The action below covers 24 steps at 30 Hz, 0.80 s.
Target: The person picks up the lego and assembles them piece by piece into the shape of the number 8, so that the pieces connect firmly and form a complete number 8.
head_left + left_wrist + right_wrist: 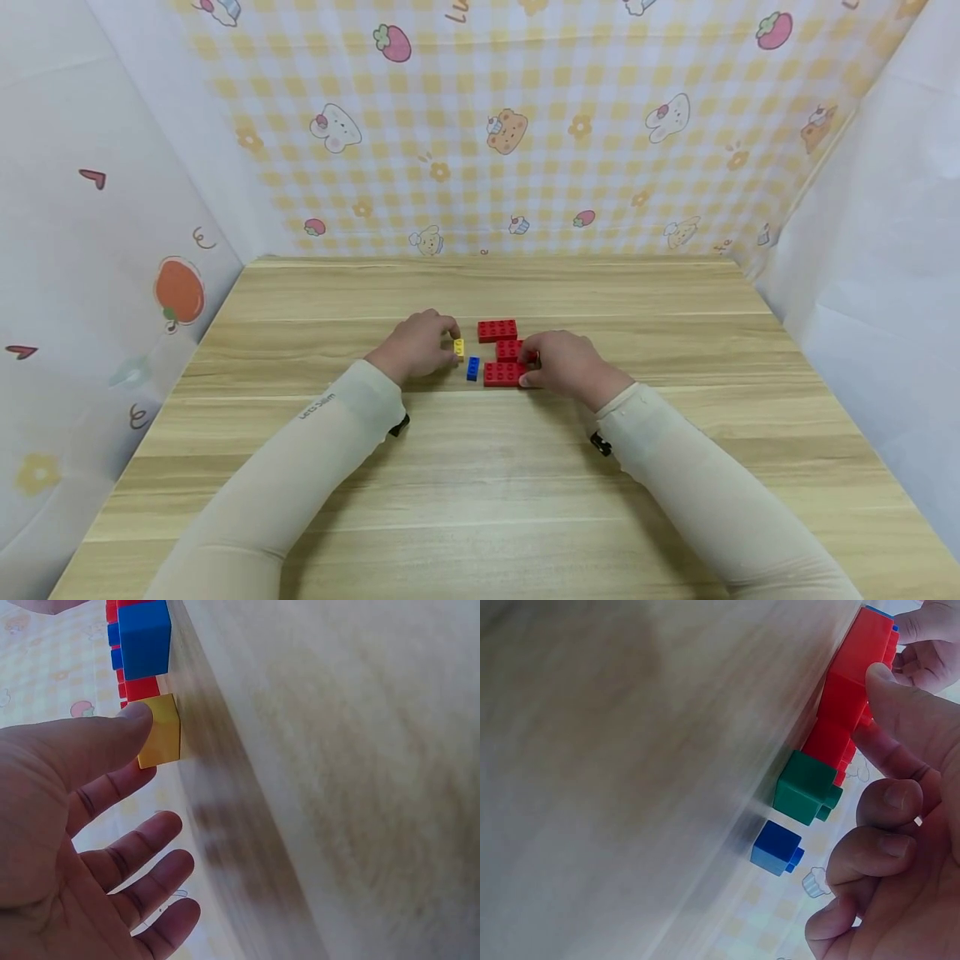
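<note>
My left hand [426, 346] pinches a small yellow brick [160, 733] between thumb and forefinger, its other fingers spread, in the left wrist view. Just right of it lies a small blue brick [472, 368]. With thumb and forefinger my right hand [566, 362] grips the nearest red brick [501, 374]. Behind that one are a second red brick [506, 350], partly covered by the right hand, and a third red brick [497, 331] farther back.
The right wrist view shows a green brick [808, 787] and another blue brick [777, 847] beyond the red ones; the right hand hides them from above. A patterned cloth [465, 192] hangs behind the wooden table [465, 500], with pale cloth at both sides.
</note>
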Tool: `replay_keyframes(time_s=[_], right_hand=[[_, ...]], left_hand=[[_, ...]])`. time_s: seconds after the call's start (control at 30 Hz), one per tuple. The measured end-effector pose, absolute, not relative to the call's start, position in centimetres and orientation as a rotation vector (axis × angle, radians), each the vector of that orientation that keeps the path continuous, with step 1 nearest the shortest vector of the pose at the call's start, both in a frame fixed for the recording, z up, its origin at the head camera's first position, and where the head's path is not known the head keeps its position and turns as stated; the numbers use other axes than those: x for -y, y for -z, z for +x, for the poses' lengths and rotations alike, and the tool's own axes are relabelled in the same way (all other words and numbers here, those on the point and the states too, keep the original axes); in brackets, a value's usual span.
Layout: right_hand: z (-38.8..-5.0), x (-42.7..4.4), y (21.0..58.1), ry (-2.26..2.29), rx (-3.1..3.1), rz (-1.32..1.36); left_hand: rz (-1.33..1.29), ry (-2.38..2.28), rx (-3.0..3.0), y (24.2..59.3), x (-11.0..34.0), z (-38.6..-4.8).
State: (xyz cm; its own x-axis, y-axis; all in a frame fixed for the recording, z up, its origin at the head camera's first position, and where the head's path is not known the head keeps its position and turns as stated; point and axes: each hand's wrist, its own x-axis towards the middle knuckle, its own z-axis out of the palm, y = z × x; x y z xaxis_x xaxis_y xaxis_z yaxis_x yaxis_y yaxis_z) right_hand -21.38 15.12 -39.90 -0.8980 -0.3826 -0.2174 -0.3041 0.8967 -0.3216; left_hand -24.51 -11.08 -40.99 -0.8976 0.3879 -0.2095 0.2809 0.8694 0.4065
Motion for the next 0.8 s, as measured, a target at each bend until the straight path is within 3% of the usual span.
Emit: replay_keyframes(time_s=[0.8], right_hand=[[-21.3,-15.1,39.8,0.404,-2.787,-0.540]], left_hand=[[0.545,-0.610,-2.784,39.4,10.9,-23.6]])
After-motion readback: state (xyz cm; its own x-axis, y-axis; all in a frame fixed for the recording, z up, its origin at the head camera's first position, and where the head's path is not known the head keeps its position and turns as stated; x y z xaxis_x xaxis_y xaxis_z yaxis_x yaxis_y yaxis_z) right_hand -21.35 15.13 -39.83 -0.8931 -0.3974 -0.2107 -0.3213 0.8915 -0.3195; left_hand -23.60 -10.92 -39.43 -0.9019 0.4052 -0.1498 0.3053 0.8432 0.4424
